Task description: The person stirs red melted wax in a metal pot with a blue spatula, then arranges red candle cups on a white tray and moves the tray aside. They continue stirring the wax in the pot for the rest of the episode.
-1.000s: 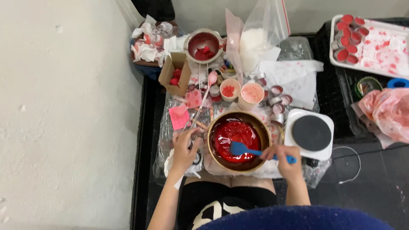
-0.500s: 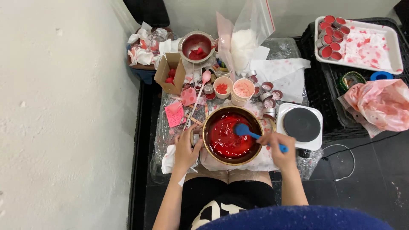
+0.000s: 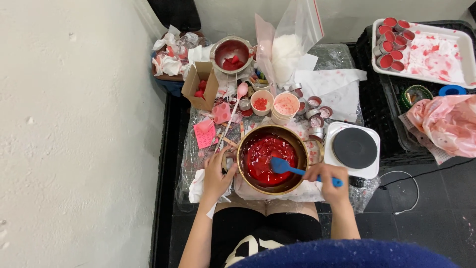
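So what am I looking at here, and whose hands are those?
This picture comes from a camera worn on a person's head, looking down at their own two hands. The right hand holds a blue spatula dipped in red liquid inside a brass pot. The left hand steadies the pot's side. Beside the pot sits a small white hot plate. Behind it are little cups, a plastic bag of white stuff and, far right, a white tray with small red-filled tins.
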